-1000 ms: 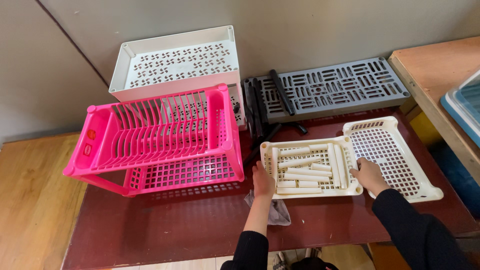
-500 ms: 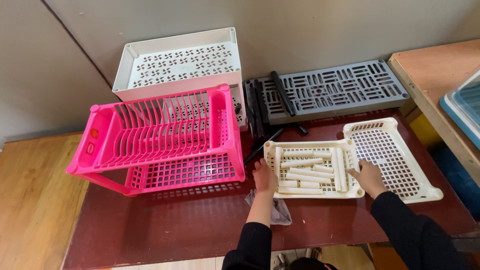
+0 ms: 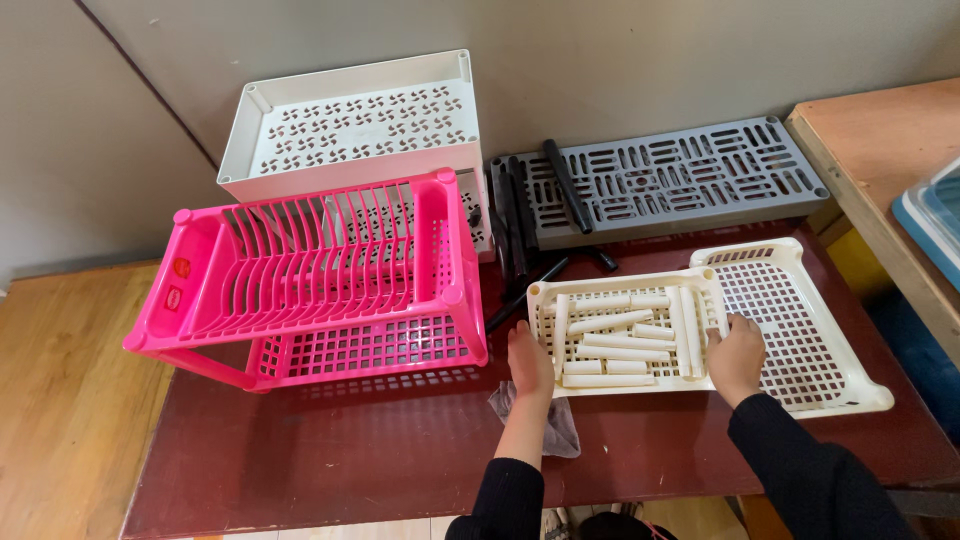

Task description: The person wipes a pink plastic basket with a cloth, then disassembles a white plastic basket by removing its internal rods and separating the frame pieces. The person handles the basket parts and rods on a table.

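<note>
A dark red table (image 3: 330,450) fills the lower frame. On it at centre left stands a pink two-tier dish rack (image 3: 310,280), with a white perforated shelf unit (image 3: 350,120) behind it at upper left. A grey slotted shelf panel (image 3: 680,175) lies at upper right, black tubes (image 3: 515,225) across its left end. At right lies a cream mesh tray (image 3: 800,320). Overlapping its left edge, right of centre, sits the cream tray (image 3: 625,335) you hold, filled with cream tubes (image 3: 615,340). Your left hand (image 3: 530,362) grips its left rim, fingers curled; your right hand (image 3: 738,355) clasps its right rim. A crumpled plastic bag (image 3: 555,425) lies under your left wrist.
</note>
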